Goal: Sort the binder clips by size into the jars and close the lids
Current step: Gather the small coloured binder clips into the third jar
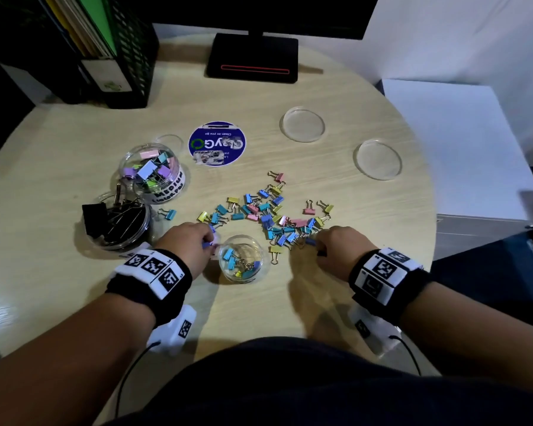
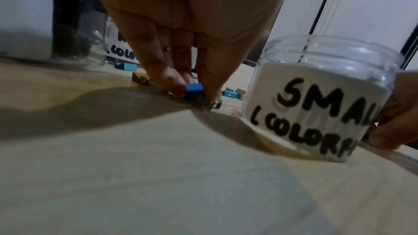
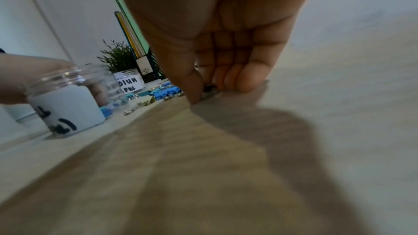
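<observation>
Sorting step under way, small clips only: loose small colourful clips (image 1: 271, 215) lie scattered mid-desk, just beyond the open small jar (image 1: 241, 259), which already holds a few. Left hand (image 1: 189, 244) pinches a blue clip (image 2: 194, 90) between thumb and fingertips, low against the desk (image 1: 336, 167), just beside the jar's left wall (label reads "SMAL… COLORF…" in the left wrist view). Right hand (image 1: 340, 247) is curled at the near edge of the pile, thumb and forefinger closed on something small and dark (image 3: 209, 87); likely a clip, but too hidden to be sure which. Medium jar (image 1: 152, 173) stands far left, filled with larger pastel clips; jar of black clips (image 1: 117, 222) just in front of it, heaped over the rim. All three jars open. Two clear lids (image 1: 302, 123) lie well apart from the jars on the far right of the desk; a third seems to sit behind the medium jar. Judgement: a good way from done. Next move calls for lifting each pinched clip over the small jar's mouth and letting go cleanly, without knocking the light jar.
</observation>
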A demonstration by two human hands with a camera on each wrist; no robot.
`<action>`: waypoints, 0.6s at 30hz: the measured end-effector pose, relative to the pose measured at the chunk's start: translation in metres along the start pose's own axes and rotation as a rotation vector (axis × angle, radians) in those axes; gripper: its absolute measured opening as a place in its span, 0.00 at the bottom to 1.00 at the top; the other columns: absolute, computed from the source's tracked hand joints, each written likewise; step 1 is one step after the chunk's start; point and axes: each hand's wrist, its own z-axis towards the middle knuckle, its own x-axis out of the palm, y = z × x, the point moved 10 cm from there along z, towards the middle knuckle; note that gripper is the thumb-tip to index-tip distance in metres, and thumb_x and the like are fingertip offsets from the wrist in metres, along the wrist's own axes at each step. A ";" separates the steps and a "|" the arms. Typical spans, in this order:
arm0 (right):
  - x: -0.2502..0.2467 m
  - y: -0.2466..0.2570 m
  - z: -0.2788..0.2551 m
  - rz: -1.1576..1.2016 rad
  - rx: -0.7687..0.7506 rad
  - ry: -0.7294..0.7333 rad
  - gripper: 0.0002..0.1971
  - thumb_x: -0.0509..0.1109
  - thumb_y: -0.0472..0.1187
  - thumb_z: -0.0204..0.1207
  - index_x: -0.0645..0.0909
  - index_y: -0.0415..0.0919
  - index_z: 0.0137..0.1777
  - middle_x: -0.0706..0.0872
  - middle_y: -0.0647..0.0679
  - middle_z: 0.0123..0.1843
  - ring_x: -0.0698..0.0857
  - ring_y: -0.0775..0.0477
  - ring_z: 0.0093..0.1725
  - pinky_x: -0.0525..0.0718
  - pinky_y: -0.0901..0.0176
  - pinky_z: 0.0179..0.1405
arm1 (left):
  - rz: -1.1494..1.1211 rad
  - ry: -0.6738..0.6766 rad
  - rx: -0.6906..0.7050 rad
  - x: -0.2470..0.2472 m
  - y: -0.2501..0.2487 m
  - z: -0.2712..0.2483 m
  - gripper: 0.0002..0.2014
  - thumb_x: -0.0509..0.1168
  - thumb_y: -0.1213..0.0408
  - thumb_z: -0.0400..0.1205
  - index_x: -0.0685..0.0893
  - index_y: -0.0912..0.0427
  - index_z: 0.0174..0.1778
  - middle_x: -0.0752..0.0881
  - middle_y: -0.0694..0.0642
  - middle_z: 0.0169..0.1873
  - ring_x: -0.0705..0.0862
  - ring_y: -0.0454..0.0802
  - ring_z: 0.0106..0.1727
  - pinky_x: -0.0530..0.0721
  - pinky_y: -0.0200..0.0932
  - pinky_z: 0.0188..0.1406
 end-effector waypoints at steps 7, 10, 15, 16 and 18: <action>-0.044 0.062 -0.013 0.189 -0.293 -0.244 0.03 0.69 0.43 0.71 0.82 0.48 0.44 0.81 0.52 0.40 0.78 0.50 0.40 0.74 0.61 0.40 | 0.011 -0.007 0.049 0.000 -0.002 0.003 0.08 0.68 0.59 0.77 0.85 0.55 0.50 0.84 0.56 0.52 0.82 0.55 0.52 0.78 0.42 0.53; -0.049 0.101 -0.022 0.205 -0.441 -0.264 0.08 0.70 0.45 0.73 0.83 0.46 0.51 0.86 0.51 0.47 0.81 0.51 0.44 0.78 0.61 0.43 | 0.014 -0.028 0.063 0.000 -0.003 0.005 0.06 0.67 0.60 0.78 0.85 0.55 0.48 0.85 0.56 0.50 0.82 0.55 0.51 0.78 0.42 0.50; -0.039 0.123 -0.012 0.094 -0.488 -0.291 0.11 0.67 0.48 0.76 0.81 0.47 0.56 0.85 0.50 0.53 0.81 0.49 0.53 0.71 0.63 0.44 | 0.022 -0.065 0.057 0.003 -0.002 0.001 0.08 0.62 0.57 0.81 0.84 0.56 0.45 0.86 0.58 0.45 0.82 0.58 0.48 0.78 0.44 0.43; -0.036 0.123 -0.010 0.087 -0.485 -0.292 0.12 0.66 0.49 0.76 0.81 0.47 0.57 0.84 0.50 0.54 0.80 0.49 0.54 0.71 0.63 0.44 | 0.023 -0.060 0.064 0.004 -0.002 0.000 0.08 0.62 0.57 0.81 0.84 0.55 0.45 0.86 0.57 0.45 0.82 0.58 0.48 0.77 0.44 0.42; -0.036 0.116 -0.008 0.121 -0.465 -0.302 0.13 0.67 0.50 0.76 0.82 0.47 0.58 0.84 0.50 0.54 0.80 0.49 0.55 0.72 0.62 0.47 | 0.013 -0.036 0.069 0.005 -0.001 -0.001 0.06 0.63 0.59 0.79 0.84 0.53 0.46 0.86 0.56 0.46 0.82 0.56 0.48 0.79 0.44 0.45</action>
